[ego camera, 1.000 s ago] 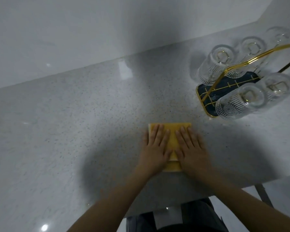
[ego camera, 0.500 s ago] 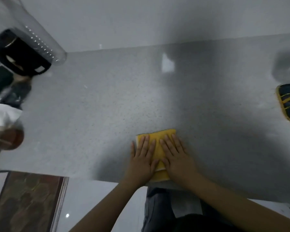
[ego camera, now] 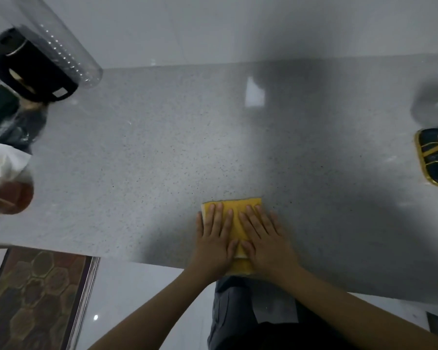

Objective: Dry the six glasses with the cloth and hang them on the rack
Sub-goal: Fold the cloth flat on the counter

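Both hands pressed flat, fingers straight and slightly spread: left hand and right hand side by side on the folded yellow cloth, protruding just beyond the fingertips. Compared with 1 s ago, view swung leftward; rack now far right of the fingers, glasses nearly out of frame. Hands and cloth unmoved; task probably complete.

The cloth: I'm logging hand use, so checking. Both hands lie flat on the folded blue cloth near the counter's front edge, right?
Not quite: the cloth is yellow, not blue, as the head view shows. The rest holds: the left hand and the right hand lie flat on it, folded, near the front edge of the counter.
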### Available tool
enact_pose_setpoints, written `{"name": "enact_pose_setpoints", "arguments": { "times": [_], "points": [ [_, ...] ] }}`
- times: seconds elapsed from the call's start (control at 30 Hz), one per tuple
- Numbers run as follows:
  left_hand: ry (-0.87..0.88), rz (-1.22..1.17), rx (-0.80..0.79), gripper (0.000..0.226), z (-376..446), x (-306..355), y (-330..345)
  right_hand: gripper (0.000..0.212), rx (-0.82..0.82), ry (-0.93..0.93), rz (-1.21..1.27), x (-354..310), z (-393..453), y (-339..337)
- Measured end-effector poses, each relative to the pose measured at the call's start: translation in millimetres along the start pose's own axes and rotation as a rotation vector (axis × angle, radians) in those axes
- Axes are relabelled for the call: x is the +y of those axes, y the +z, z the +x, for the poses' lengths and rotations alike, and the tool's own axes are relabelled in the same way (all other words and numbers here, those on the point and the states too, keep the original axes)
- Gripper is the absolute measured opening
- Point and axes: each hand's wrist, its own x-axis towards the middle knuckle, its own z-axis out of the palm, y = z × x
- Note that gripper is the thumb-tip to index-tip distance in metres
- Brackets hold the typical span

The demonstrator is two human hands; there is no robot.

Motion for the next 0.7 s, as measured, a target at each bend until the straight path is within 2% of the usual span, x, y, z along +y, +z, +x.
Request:
{"name": "enact_pose_setpoints", "arguments": {
  "times": [0.17, 0.33, 0.5, 0.6, 0.7],
  "points": [
    [0.219, -0.017, 0.018, 0.065, 66.1, 72.9, 11.5, 0.059, 0.031, 0.222, 0.059, 75.2, -37.6, -16.5],
    [0.487, -0.064, -0.043, 0.065, 128.8, 195.0, 30.5, 0.059, 0.092, 0.522, 0.059, 168.9, -115.3, -33.0],
    [0.663, -0.035, -0.108, 0.065, 155.8, 289.9, 42.6, 0.058, 0.142, 0.698, 0.032, 227.7, -179.1, -42.7],
    [0.710, 0.002, -0.119, 0.067, 167.0, 309.0, 45.8, 0.061, 0.126, 0.676, 0.011, 247.3, -195.8, -46.6],
    [0.798, -0.032, -0.206, 0.083, 172.4, 296.7, 40.2, 0.070, 0.093, 0.575, 0.004, 256.5, -208.9, -50.9]
  ]
}}
